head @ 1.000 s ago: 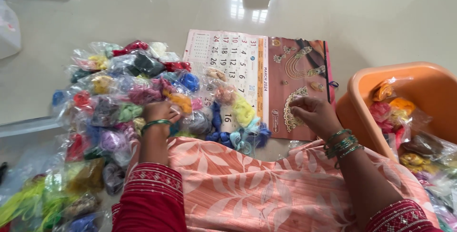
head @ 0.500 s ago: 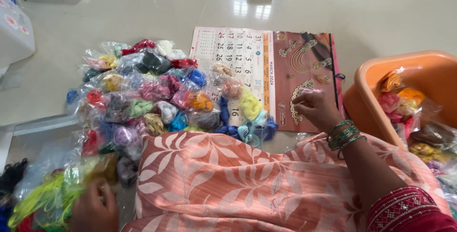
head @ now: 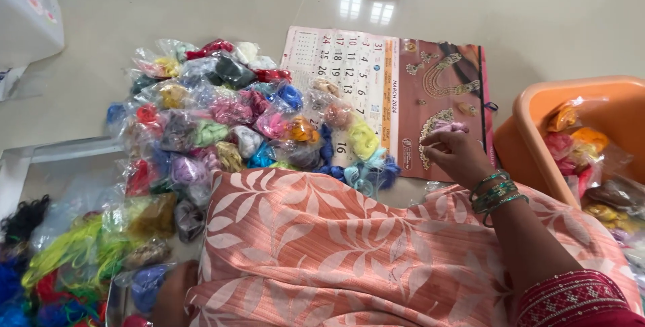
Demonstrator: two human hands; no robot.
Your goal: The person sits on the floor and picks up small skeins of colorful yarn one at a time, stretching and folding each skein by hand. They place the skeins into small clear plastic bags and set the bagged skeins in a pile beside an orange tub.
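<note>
We see the right hand (head: 457, 156) pinching a small pale-pink thread bundle (head: 449, 127) over the calendar (head: 403, 92); the left hand (head: 176, 293), lower left, is unreadable. Sorting step, we judge.

Peach leaf-print dress (head: 349, 253), maroon embroid. sleeve (head: 571, 300), green bangles (head: 496, 193).

Landmark: wall calendar (head: 386, 95), flat on floor, white date half + maroon half w/ gold jewellery pics. Heap of small clear plastic packets (head: 228, 119) just left of it, some overlapping its left edge: pink, blue, yellow, green, red, purple, black fills. More clear packets (head: 584, 149) in orange tub (head: 531, 112) right of calendar: orange, pink, red, brown. White box (head: 27, 21) far left of calendar, small coloured marks.
</note>
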